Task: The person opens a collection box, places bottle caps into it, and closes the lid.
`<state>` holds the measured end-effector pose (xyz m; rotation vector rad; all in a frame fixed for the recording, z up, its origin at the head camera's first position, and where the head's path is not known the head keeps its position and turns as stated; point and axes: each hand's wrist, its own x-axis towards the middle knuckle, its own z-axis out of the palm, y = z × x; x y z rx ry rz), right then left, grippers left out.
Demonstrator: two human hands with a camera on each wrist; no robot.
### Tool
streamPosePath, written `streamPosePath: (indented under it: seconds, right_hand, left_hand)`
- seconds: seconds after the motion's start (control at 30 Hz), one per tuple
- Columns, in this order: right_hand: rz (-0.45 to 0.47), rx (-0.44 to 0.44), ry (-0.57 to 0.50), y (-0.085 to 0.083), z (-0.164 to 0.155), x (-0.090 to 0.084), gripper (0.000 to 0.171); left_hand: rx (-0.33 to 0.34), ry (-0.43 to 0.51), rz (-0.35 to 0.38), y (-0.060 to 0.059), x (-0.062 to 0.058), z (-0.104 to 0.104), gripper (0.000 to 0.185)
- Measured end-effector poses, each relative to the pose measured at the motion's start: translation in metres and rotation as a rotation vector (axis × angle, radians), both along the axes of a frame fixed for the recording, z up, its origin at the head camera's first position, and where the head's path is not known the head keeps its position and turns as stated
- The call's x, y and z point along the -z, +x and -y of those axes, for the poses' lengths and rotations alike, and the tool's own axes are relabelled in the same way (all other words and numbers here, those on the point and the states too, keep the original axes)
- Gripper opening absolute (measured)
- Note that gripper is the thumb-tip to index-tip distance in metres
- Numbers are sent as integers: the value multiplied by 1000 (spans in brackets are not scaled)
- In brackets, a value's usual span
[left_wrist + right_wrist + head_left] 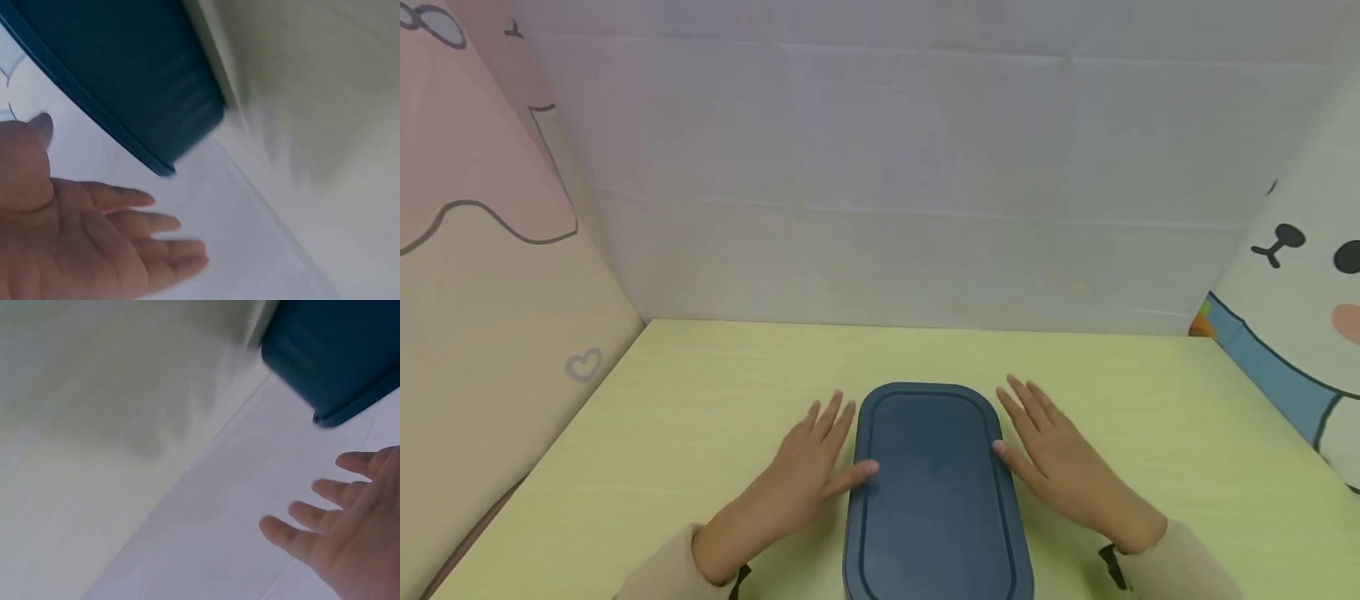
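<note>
A dark blue rectangular box (936,492) with rounded corners and a grooved top lies lengthwise before me, its near end cut off by the frame. To its left is my left hand (808,467), fingers spread and straight, the thumb over the box's left edge. On the other side, my right hand (1060,467) has its fingers extended and its thumb tip at the right edge. Both wrist views show the box's side wall (137,69) apart from the straight fingers. Whether the thumbs touch the top cannot be told.
The box stands on a pale yellow table (737,358). A whitish sheet (925,183) rises along the back edge. Printed panels with cartoon figures flank the table, a pink and cream one (482,275) at left and a bear one (1300,333) at right.
</note>
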<state>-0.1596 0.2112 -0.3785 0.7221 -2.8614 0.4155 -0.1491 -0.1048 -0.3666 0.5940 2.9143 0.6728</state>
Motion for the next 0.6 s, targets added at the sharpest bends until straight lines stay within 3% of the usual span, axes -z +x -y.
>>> streamPosePath:
  seconds: [0.13,0.27,0.37,0.6]
  right_hand:
    - [-173,73,76,-10,-16,4,67]
    - [-232,142,133,-14,-25,9,72]
    - [-192,172,145,-14,-27,11,74]
    - [-127,185,135,-12,-25,10,72]
  left_hand:
    - [-190,-111,-181,-12,4,9,75]
    - [-303,-213,-310,-19,9,16,74]
    - [-329,-234,-318,-22,13,19,75]
    - [-325,-235,-245,-24,16,22,77]
